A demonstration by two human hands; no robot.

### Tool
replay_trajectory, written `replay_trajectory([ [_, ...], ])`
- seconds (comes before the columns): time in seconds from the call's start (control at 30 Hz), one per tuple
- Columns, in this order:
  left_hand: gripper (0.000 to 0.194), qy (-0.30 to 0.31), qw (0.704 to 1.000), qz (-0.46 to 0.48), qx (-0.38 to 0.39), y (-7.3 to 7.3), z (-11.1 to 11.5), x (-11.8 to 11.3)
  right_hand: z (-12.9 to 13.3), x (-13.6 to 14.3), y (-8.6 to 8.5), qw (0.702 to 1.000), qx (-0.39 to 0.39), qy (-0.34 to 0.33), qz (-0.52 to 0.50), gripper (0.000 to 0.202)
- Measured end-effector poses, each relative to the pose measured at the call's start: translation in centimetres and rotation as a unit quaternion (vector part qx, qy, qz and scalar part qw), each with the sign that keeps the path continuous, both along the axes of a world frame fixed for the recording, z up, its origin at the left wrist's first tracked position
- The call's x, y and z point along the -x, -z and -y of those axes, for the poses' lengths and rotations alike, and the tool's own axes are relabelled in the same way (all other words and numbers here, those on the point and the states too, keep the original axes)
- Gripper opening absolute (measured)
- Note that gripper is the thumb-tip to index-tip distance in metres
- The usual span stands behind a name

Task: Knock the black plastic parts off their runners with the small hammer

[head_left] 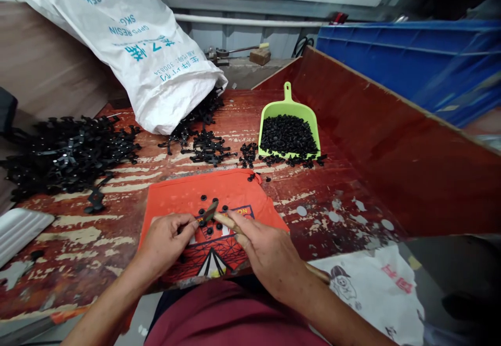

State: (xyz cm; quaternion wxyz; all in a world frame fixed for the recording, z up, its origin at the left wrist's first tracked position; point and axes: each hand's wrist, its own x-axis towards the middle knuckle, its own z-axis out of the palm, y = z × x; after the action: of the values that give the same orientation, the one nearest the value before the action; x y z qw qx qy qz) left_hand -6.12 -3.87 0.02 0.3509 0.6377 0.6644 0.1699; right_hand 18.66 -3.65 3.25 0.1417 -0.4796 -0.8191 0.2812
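Note:
My right hand point(270, 252) is wrapped round the wooden handle of a small hammer point(227, 222), whose dark metal head hangs over the orange cloth point(164, 194). Left of the hammer head, my left hand point(170, 239) is closed, thumb and forefinger pinched together by a small black round part point(202, 223). What those fingertips hold, if anything, is too small to make out. Several similar black parts lie scattered on the printed cloth around the hammer head.
A lime-green dustpan point(287, 107) full of black pieces stands behind the cloth. A white woven sack point(156, 48) spills black parts at the back left, beside a large black pile point(74, 147). A brown board point(391, 142) and blue crate point(410, 69) border the right.

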Motion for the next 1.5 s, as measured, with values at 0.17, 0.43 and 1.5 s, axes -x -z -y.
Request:
replay_trajectory([
  [0.17, 0.038, -0.009, 1.0, 0.004, 0.007, -0.2, -0.2, 0.1, 0.6, 0.6, 0.1, 0.999, -0.047, 0.004, 0.024, 0.045],
  [0.43, 0.039, 0.0, 1.0, 0.001, -0.022, -0.3, -0.1, -0.1, 0.7, 0.9, -0.2, 0.997, -0.063, 0.001, 0.037, 0.05],
  [1.5, 0.033, -0.17, 0.935, 0.298, 0.093, -2.6, 1.0, 0.1, -0.5, -1.3, -0.9, 0.996, -0.006, 0.053, -0.076, 0.049],
])
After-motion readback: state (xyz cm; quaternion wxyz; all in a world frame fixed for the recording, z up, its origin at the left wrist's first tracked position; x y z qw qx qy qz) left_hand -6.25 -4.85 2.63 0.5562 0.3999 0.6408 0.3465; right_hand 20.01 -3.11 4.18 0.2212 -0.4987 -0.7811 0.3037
